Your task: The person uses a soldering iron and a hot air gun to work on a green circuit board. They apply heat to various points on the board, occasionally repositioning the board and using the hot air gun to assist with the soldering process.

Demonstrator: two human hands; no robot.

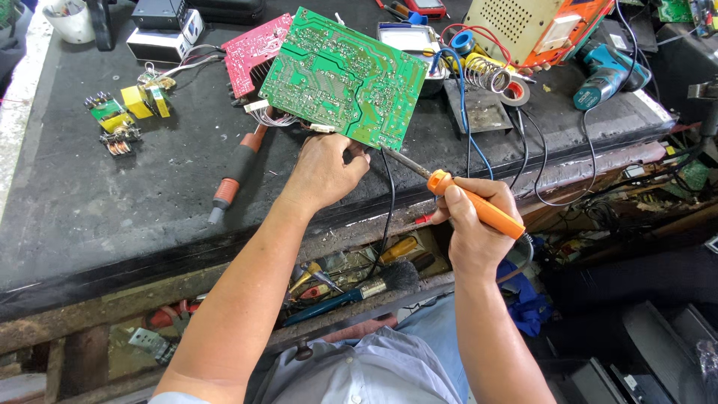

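The left hand (323,170) pinches the near edge of the green board (340,75), tilted up over the bench (90,202). The right hand (475,224), fingers wrapped, grips the iron (456,191) just right of it. Bare bench lies left; clutter crowds far right.

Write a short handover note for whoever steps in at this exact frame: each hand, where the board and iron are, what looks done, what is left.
Left hand: grips the lower edge of the green circuit board, holding it tilted up off the black bench, solder side toward the camera.
Right hand: holds the orange soldering iron; its tip sits just right of the board's lower corner, apparently not touching.
Nearby: red board behind the green one, red-handled screwdriver on the bench, solder stand with coil to the right.
Done: board lifted and turned over.
Left: no joint is being touched yet; whether any was reworked cannot be told.
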